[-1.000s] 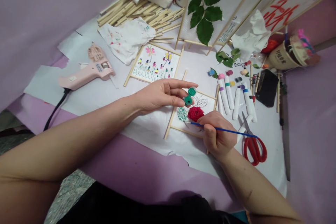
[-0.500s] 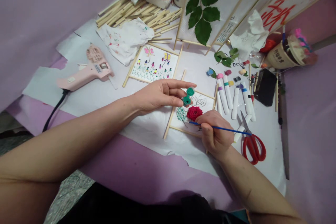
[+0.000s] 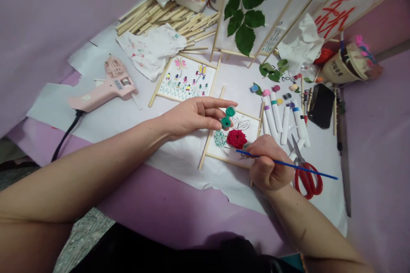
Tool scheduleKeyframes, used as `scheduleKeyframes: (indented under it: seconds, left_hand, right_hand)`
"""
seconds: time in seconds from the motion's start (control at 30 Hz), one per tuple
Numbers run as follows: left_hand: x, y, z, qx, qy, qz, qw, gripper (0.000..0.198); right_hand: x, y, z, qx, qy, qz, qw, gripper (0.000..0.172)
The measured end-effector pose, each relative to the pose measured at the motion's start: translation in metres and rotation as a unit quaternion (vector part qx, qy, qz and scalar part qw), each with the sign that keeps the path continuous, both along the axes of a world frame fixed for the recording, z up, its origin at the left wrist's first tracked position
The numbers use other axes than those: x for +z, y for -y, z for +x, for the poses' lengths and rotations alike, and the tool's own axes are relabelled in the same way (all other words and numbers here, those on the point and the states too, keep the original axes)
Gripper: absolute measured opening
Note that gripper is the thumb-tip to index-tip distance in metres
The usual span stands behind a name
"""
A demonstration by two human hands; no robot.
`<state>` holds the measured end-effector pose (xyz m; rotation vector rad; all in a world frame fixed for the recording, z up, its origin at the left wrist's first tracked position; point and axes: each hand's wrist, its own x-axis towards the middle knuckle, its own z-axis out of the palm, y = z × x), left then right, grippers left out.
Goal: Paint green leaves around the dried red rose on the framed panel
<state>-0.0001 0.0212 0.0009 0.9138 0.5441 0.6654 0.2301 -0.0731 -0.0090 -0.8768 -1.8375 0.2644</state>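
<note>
Between the thumb and fingers of my left hand (image 3: 197, 115) is a small open pot of green paint (image 3: 226, 122), its lid flipped back. My right hand (image 3: 271, 163) grips a thin blue paintbrush (image 3: 301, 170), its tip pointing left over the paper. Below both hands lies a wood-framed panel (image 3: 213, 150) of white paper. On it are a red rose (image 3: 237, 138), a leaf shape filled with green marks (image 3: 220, 138) left of the rose, and outlined leaves above it. My right hand covers the panel's lower right part.
A pink glue gun (image 3: 104, 87) lies at left, near wooden sticks (image 3: 153, 15) and a stained cloth (image 3: 150, 49). A butterfly panel (image 3: 187, 79) is behind. At right are markers (image 3: 271, 117), paint pots, red-handled scissors (image 3: 309, 179), a black box (image 3: 321, 106) and a paper cup (image 3: 340, 67).
My right hand has shifted slightly right, and the brush's handle end now reaches farther right and lower. My left hand still holds the paint pot in nearly the same place.
</note>
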Motion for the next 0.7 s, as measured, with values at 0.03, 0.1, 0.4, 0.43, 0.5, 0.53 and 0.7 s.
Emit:
scheduleKeyframes:
  seconds: [0.03, 0.1, 0.4, 0.43, 0.5, 0.53, 0.7]
  left_hand:
    - [0.000, 0.000, 0.000, 0.000, 0.001, 0.002, 1.000, 0.054]
    - [-0.001, 0.000, 0.000, 0.000, 0.004, 0.006, 1.000, 0.053]
    - [-0.003, -0.001, -0.001, -0.002, 0.012, -0.004, 1.000, 0.054]
    - [-0.003, -0.001, -0.001, -0.004, 0.012, -0.006, 1.000, 0.054]
    - [-0.002, -0.002, -0.001, -0.006, 0.011, -0.011, 1.000, 0.054]
    - [-0.002, -0.002, -0.001, -0.006, 0.011, -0.013, 1.000, 0.054]
    - [-0.002, -0.002, -0.002, -0.006, 0.017, -0.020, 1.000, 0.053]
  right_hand:
    - [0.002, 0.000, 0.001, 0.000, -0.009, 0.009, 1.000, 0.028]
    - [0.010, 0.001, 0.003, 0.005, -0.021, 0.027, 0.999, 0.029]
    - [0.084, 0.012, 0.007, -0.094, -0.025, 0.017, 0.995, 0.017]
    - [0.088, 0.012, 0.006, -0.095, -0.022, 0.018, 0.995, 0.016]
    - [0.089, 0.010, 0.005, -0.092, -0.020, 0.035, 0.995, 0.019]
    - [0.087, 0.007, 0.004, -0.086, -0.018, 0.052, 0.995, 0.021]
    - [0.070, -0.007, 0.007, -0.039, 0.009, 0.104, 0.994, 0.027]
